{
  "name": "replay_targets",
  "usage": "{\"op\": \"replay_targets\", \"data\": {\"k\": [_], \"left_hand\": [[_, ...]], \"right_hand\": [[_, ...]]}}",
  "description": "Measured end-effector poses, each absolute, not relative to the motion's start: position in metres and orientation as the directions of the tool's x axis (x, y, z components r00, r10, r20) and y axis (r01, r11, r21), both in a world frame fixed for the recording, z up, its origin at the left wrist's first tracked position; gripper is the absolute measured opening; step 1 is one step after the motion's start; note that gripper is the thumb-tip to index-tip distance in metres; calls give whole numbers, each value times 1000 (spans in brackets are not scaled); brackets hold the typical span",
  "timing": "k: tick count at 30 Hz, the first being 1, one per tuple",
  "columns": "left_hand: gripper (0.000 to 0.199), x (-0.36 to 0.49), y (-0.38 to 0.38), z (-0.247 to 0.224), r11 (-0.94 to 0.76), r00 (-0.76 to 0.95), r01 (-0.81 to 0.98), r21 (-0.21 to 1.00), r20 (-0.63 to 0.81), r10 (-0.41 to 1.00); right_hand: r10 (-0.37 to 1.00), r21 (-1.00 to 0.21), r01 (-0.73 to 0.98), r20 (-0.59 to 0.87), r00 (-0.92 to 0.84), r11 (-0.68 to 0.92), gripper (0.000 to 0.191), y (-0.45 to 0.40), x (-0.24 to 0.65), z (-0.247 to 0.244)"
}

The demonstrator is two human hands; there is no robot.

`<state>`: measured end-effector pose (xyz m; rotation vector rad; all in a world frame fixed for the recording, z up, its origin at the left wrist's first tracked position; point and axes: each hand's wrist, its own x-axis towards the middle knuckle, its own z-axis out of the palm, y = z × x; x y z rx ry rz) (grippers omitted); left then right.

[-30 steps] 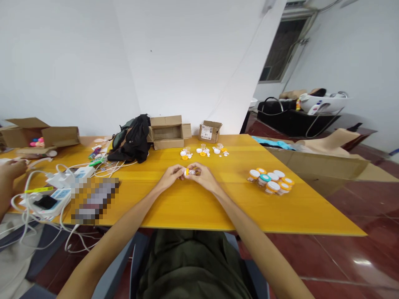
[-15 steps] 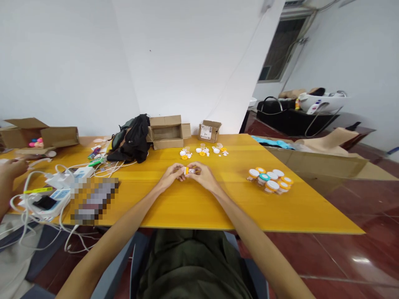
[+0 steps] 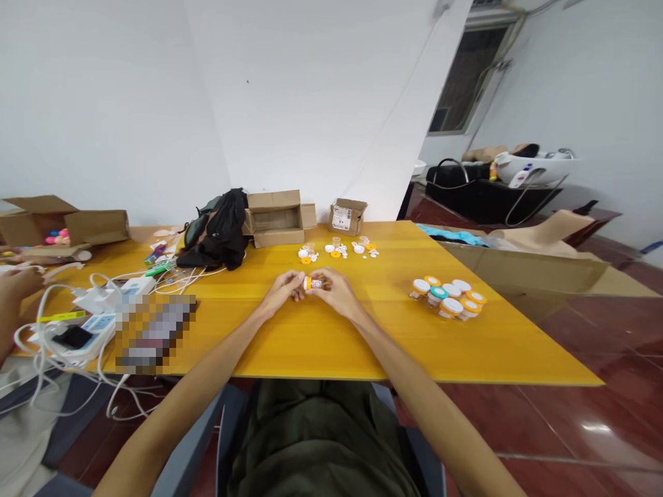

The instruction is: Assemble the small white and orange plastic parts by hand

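Between my hands, above the middle of the table [image 3: 321,345], a small clear jar [image 3: 317,284] with an orange and white lid lies on its side, its lid toward the left. My left hand [image 3: 284,294] is closed on the lid end. Wrapped round the body end is my right hand [image 3: 335,293]. Pale bits with dark marks show through the jar wall; their kind is too small to tell. Beyond my hands lie loose orange lids [image 3: 306,261], white caps [image 3: 330,248] and small white pieces [image 3: 373,253] in three groups.
Several lidded jars [image 3: 452,291] stand clustered at the right. Cardboard boxes [image 3: 278,228] and a black bag [image 3: 224,238] line the wall side. Power strips [image 3: 98,324] with tangled cables and a blurred-out flat object [image 3: 158,335] lie left. Another person's hand [image 3: 21,286] is at the far left.
The jar has turned slightly between my hands, so more of its lid and body shows. Both hands keep their hold in nearly the same place.
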<state>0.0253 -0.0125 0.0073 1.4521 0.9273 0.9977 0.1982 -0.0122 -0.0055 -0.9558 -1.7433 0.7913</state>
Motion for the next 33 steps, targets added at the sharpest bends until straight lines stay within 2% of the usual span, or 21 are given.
{"op": "replay_targets", "data": {"k": [4, 9, 16, 20, 23, 28, 33], "left_hand": [[44, 24, -13, 8, -130, 372, 63, 990, 97, 923], [43, 22, -17, 10, -177, 375, -2, 984, 165, 912], [40, 22, -14, 7, -138, 371, -35, 990, 141, 918], [39, 20, -10, 6, -86, 345, -82, 993, 109, 932], [38, 19, -9, 6, -52, 343, -126, 991, 92, 935], [37, 18, -9, 6, -59, 356, -126, 990, 101, 929], [38, 18, -10, 5, -85, 349, -84, 993, 109, 931]], "right_hand": [[851, -810, 270, 463, -248, 520, 15, -15, 198, -6], [834, -806, 232, 494, -245, 545, 14, -15, 200, -9], [858, -836, 221, 450, -247, 502, 19, -9, 200, -15], [874, -889, 122, 396, -281, 442, 30, -6, 201, -15], [866, -902, 66, 386, -319, 427, 26, -5, 204, -15], [864, -895, 92, 389, -320, 437, 18, -6, 206, -13], [865, -886, 148, 373, -335, 439, 22, -10, 207, -8]]}}
